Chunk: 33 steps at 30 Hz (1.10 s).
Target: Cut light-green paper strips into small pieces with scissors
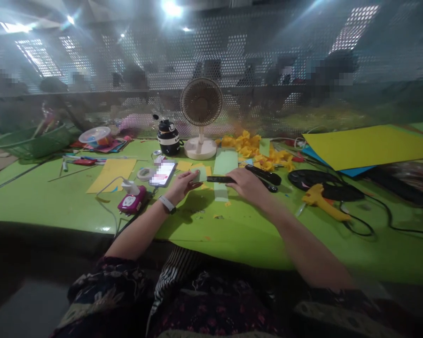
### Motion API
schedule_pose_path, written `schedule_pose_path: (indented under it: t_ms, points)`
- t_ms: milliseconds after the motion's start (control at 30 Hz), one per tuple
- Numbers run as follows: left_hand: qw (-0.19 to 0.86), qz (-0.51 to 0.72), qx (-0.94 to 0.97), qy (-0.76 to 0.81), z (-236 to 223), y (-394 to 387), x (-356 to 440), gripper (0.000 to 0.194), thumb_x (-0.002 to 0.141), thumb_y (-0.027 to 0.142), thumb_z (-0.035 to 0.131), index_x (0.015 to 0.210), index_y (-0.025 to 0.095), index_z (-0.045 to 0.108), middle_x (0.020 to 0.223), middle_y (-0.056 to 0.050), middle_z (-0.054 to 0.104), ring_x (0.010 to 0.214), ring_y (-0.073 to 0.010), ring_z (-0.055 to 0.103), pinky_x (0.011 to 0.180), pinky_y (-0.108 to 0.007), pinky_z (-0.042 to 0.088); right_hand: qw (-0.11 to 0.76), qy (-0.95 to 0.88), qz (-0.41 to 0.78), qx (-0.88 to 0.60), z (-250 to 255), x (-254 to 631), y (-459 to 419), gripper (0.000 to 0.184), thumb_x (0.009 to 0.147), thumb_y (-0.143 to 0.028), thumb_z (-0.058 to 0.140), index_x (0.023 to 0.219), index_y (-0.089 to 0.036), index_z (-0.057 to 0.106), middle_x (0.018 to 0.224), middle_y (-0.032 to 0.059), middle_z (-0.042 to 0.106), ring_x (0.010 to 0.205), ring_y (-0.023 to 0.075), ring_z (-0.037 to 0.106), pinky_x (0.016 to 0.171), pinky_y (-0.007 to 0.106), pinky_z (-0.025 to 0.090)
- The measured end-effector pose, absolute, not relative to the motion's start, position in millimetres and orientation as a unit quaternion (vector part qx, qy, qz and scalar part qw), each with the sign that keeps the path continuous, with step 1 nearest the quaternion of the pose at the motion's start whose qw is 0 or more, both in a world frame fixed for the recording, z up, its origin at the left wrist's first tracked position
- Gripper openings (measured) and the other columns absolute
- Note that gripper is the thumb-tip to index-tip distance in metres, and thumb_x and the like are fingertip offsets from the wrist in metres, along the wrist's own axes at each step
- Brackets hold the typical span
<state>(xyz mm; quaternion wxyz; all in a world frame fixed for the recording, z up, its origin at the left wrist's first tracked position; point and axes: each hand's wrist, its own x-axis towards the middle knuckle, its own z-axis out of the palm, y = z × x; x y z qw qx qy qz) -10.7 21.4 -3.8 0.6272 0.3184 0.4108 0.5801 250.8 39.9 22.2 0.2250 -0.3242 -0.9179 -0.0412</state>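
My left hand (182,184) pinches a small pale green paper piece (199,175) on the green table (56,197). My right hand (248,183) lies over a black scissors-like tool (220,179) whose blade points left toward that piece; its fingers curl down on the tool. A longer pale green paper strip (224,165) lies just behind both hands. A white band is on my left wrist.
A phone (163,173), tape roll (145,174), pink power strip (131,202) and yellow paper (111,174) lie left. A fan (200,117) and dark bottle (168,137) stand behind. Yellow paper flowers (254,150), glue gun (320,201), cables and large yellow sheet (370,145) are right.
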Motion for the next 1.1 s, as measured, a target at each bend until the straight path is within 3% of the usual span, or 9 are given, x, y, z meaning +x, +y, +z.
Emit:
schedule_pose_path:
  t_ms: [267,467,800,1100]
  points:
    - [0.637,0.574,0.316,0.405,-12.0,24.9,-11.0,0.015,0.085,0.018,0.080,0.079,0.010,0.069,0.084,-0.007,0.073,0.071,-0.0119,0.070,0.076,-0.030,0.066,0.235,-0.914,-0.054,-0.325,15.5,249.0,42.8,0.021,0.094,-0.020,0.064,0.113,-0.013,0.068,0.109,0.0183,0.072,0.104,0.0330,0.066,0.094,0.050,0.054]
    - [0.622,0.591,0.307,0.412,-9.4,23.4,-9.3,0.018,0.082,0.021,0.083,0.079,0.011,0.068,0.085,-0.006,0.072,0.073,-0.0121,0.071,0.082,-0.032,0.065,0.233,-0.917,-0.038,-0.321,17.2,250.4,42.9,0.018,0.095,-0.021,0.062,0.112,-0.017,0.068,0.108,0.0159,0.072,0.102,0.0318,0.065,0.094,0.050,0.054]
    - [0.631,0.579,0.303,0.419,-5.7,20.4,-5.6,0.014,0.084,0.019,0.080,0.082,0.011,0.070,0.087,-0.007,0.073,0.075,-0.0126,0.071,0.076,-0.028,0.064,0.220,-0.919,-0.008,-0.327,20.4,249.5,39.2,0.018,0.098,-0.025,0.058,0.111,-0.018,0.067,0.110,0.0151,0.071,0.104,0.0313,0.063,0.095,0.050,0.052]
    - [0.640,0.579,0.291,0.413,-7.1,22.4,-7.5,0.012,0.083,0.018,0.081,0.082,0.011,0.071,0.081,-0.005,0.072,0.066,-0.0103,0.068,0.076,-0.029,0.064,0.230,-0.912,0.044,-0.336,20.9,245.8,35.3,0.020,0.098,-0.026,0.058,0.114,-0.019,0.068,0.110,0.0151,0.071,0.106,0.0311,0.065,0.094,0.051,0.053]
